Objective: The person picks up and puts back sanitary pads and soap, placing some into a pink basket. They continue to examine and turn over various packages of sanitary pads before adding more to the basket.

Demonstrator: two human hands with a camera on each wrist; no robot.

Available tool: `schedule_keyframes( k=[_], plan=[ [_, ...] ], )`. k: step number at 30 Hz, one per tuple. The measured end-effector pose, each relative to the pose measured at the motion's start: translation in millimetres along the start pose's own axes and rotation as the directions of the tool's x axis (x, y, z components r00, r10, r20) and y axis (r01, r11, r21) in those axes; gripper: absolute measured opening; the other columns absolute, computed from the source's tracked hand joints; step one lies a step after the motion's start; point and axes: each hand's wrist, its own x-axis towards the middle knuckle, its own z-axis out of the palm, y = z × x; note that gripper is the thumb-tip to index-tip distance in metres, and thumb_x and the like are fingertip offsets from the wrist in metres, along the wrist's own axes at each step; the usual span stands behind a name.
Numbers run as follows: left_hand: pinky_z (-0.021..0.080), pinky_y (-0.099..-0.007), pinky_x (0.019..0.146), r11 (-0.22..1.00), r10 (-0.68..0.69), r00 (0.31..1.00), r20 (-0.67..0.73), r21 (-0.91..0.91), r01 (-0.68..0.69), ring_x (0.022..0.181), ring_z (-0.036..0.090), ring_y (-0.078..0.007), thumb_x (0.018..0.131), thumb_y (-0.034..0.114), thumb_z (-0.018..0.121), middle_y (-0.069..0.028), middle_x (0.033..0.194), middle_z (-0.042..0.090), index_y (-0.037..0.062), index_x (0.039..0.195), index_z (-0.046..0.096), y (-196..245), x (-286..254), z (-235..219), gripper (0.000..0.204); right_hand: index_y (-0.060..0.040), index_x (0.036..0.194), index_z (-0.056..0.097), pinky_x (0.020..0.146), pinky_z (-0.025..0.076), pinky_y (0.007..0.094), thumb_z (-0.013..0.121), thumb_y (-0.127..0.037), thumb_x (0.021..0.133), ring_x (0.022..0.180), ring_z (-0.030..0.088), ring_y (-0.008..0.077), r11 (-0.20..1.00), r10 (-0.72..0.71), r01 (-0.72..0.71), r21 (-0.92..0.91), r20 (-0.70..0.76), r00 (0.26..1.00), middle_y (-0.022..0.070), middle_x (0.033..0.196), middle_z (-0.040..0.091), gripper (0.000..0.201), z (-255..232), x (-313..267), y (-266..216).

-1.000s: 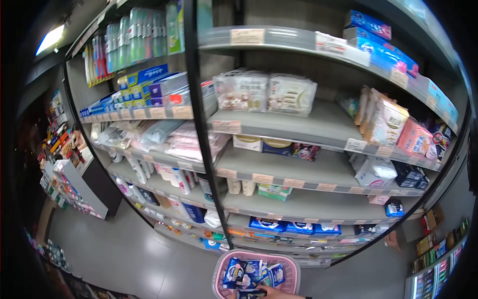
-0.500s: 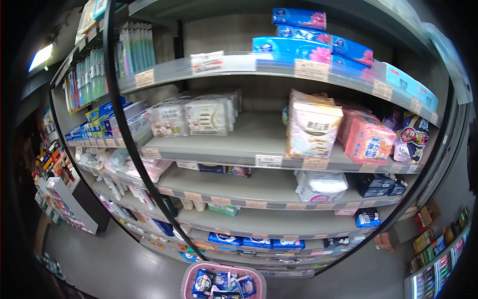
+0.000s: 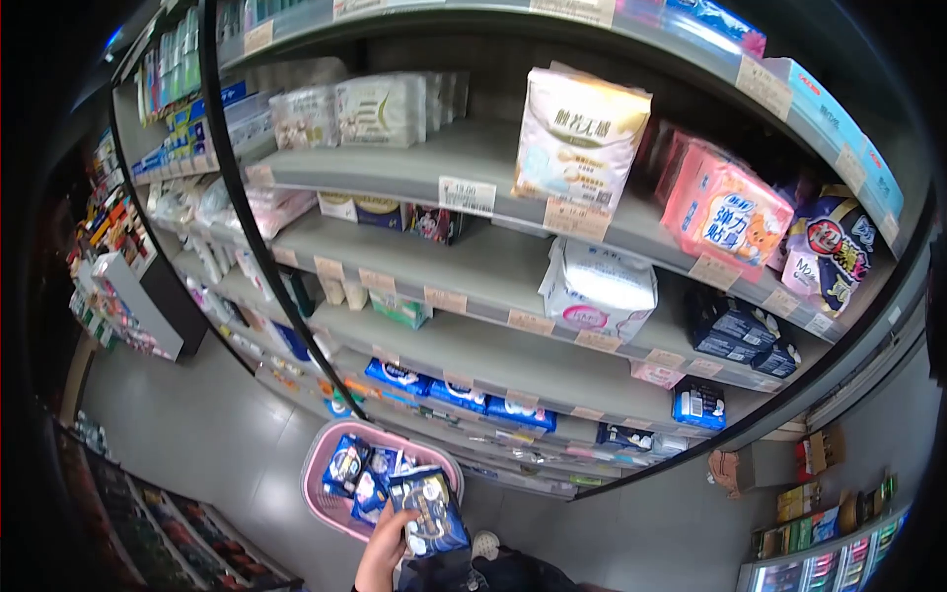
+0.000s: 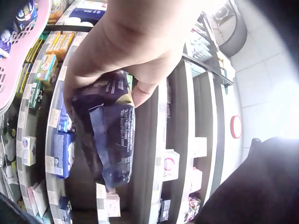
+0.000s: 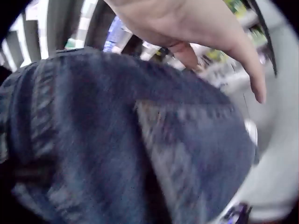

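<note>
My left hand [image 3: 386, 545] grips a dark blue pack of sanitary pads [image 3: 429, 513], thumb across its front, by the right side of a pink shopping basket [image 3: 313, 481]. Several blue packs [image 3: 347, 464] lie inside the basket. In the left wrist view, the fingers wrap the upper end of the pack [image 4: 105, 135], whose printed back and folded seam face the camera. My right hand [image 5: 187, 23] shows in the right wrist view beside blue denim trousers [image 5: 103, 121], fingers loosely extended and holding nothing. It is out of sight in the head view.
Tall shelves with price tags [image 3: 467, 194] stand ahead, carrying a white-and-gold pack [image 3: 582, 143], pink packs [image 3: 725, 207] and blue packs [image 3: 459, 395]. A black upright post [image 3: 237, 187] divides them. A shoe [image 3: 484, 545] is on the grey floor [image 3: 227, 434]; cartons [image 3: 824, 454] stand at right.
The head view has swung right and down. A hand was at the packs inside the basket one second ago, then out of frame; now my left hand holds a pack by the basket's right side.
</note>
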Motion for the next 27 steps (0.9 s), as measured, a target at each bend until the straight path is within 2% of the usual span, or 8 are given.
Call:
schedule_keyframes(
  k=[3, 5, 10, 16, 21, 24, 26, 27],
  plan=[
    [0.047, -0.0344, 0.093, 0.992, 0.040, 0.998, 0.055, -0.124, -0.033, 0.106, 0.059, -0.0216, 0.078, 0.000, 0.054, -0.0103, 0.118, 0.058, 0.0015, 0.129, 0.044, -1.6, -5.4, 8.4, 0.052, 0.0001, 0.129, 0.049, 0.094, 0.044, 0.0359, 0.065, -0.026, 0.079, 0.110, 0.056, 0.0305, 0.994, -0.002, -0.005, -0.112, -0.065, 0.998, 0.0192, 0.117, 0.059, 0.058, -10.7, -3.0, 14.8],
    [0.047, -0.0335, 0.093, 0.994, 0.066, 0.994, 0.081, -0.089, -0.059, 0.109, 0.057, -0.0210, 0.079, -0.003, 0.052, -0.0112, 0.121, 0.057, 0.0014, 0.131, 0.041, -1.3, -9.3, 16.5, 0.053, -0.0052, 0.130, 0.048, 0.083, 0.047, 0.0314, 0.060, -0.017, 0.084, 0.098, 0.059, 0.0209, 0.971, -0.234, 0.227, 0.077, 0.091, 0.968, 0.0118, 0.109, 0.061, 0.049, -34.7, -6.1, -68.5],
    [0.051, -0.0332, 0.090, 0.999, 0.035, 0.983, 0.182, -0.009, -0.034, 0.105, 0.061, -0.0203, 0.081, -0.007, 0.059, -0.0106, 0.118, 0.058, 0.0019, 0.133, 0.039, 4.8, -20.6, 48.3, 0.057, -0.0110, 0.137, 0.038, 0.086, 0.047, 0.0294, 0.060, -0.016, 0.093, 0.105, 0.057, 0.0148, 0.765, -0.614, 0.423, 0.485, 0.351, 0.707, 0.0121, 0.119, 0.057, 0.049, -41.7, -59.9, -220.9],
    [0.050, -0.0362, 0.094, 0.993, 0.119, 0.970, 0.212, -0.016, -0.118, 0.107, 0.061, -0.0219, 0.074, -0.012, 0.066, -0.0113, 0.119, 0.059, 0.0024, 0.131, 0.039, -4.3, -31.1, 72.5, 0.065, -0.0131, 0.148, 0.017, 0.095, 0.046, 0.0339, 0.066, -0.008, 0.089, 0.113, 0.055, 0.0217, 0.783, -0.620, 0.311, 0.539, 0.645, 0.446, 0.0171, 0.130, 0.048, 0.077, -15.3, -107.9, -265.6],
    [0.054, -0.0316, 0.084, 0.981, 0.174, 0.980, 0.099, -0.098, -0.165, 0.100, 0.062, -0.0197, 0.079, -0.010, 0.066, -0.0104, 0.114, 0.058, 0.0069, 0.131, 0.038, -6.8, -35.9, 83.2, 0.061, -0.0083, 0.143, 0.020, 0.093, 0.048, 0.0322, 0.072, -0.003, 0.082, 0.114, 0.052, 0.0196, 0.703, -0.711, 0.433, 0.564, 0.572, 0.409, 0.0164, 0.127, 0.046, 0.080, -5.3, -102.3, -261.7],
    [0.059, -0.0312, 0.072, 0.982, 0.187, 0.977, 0.099, -0.014, -0.186, 0.086, 0.066, -0.0192, 0.083, -0.005, 0.062, -0.0119, 0.103, 0.062, 0.0061, 0.123, 0.041, -11.3, -31.7, 77.3, 0.047, -0.0091, 0.141, 0.023, 0.093, 0.046, 0.0337, 0.077, -0.008, 0.079, 0.115, 0.050, 0.0194, 0.658, -0.729, 0.398, 0.640, 0.405, 0.552, 0.0159, 0.132, 0.041, 0.082, -20.9, -110.1, -262.9],
    [0.060, -0.0306, 0.069, 0.990, 0.134, 0.989, 0.068, 0.022, -0.136, 0.088, 0.066, -0.0190, 0.083, -0.006, 0.061, -0.0115, 0.102, 0.061, 0.0065, 0.122, 0.039, -10.7, -31.8, 88.2, 0.046, -0.0116, 0.137, 0.034, 0.097, 0.044, 0.0403, 0.078, -0.019, 0.079, 0.121, 0.048, 0.0264, 0.607, -0.777, 0.567, 0.557, 0.266, 0.570, 0.0162, 0.135, 0.037, 0.073, -32.1, -121.0, -264.2],
    [0.060, -0.0306, 0.069, 0.991, 0.125, 0.989, 0.084, 0.030, -0.128, 0.088, 0.066, -0.0190, 0.083, -0.006, 0.061, -0.0115, 0.102, 0.061, 0.0065, 0.122, 0.039, -10.7, -31.8, 95.4, 0.046, -0.0129, 0.134, 0.040, 0.100, 0.041, 0.0433, 0.077, -0.026, 0.079, 0.124, 0.044, 0.0307, 0.461, -0.887, 0.855, 0.239, 0.149, 0.436, 0.0166, 0.136, 0.037, 0.068, -39.6, -128.7, -265.0]
  ],
)
